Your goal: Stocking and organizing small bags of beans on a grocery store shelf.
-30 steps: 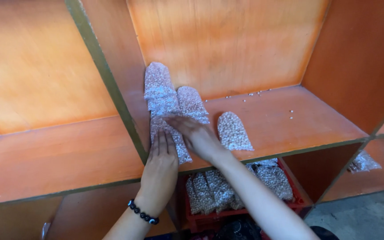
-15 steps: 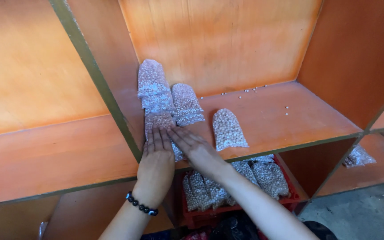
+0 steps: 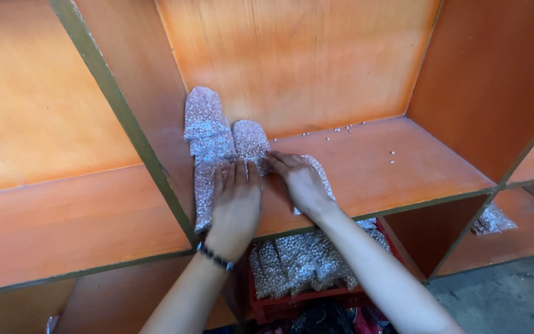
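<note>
Several clear bags of small pale beads lie stacked against the left wall of an orange wooden shelf compartment. My left hand, with a dark bead bracelet at the wrist, rests flat with fingers together on the front bags. My right hand lies on another bag of beads just to the right, fingers pointing left toward the stack. Neither hand grips a bag.
A red crate full of more bead bags stands below the shelf. Loose beads are scattered at the shelf's back. Another bag lies in the lower right compartment. A green-edged divider separates the left compartment.
My right hand has shifted right onto the single bag and covers it. My left hand has slid forward onto the stack. The view has shifted slightly.
</note>
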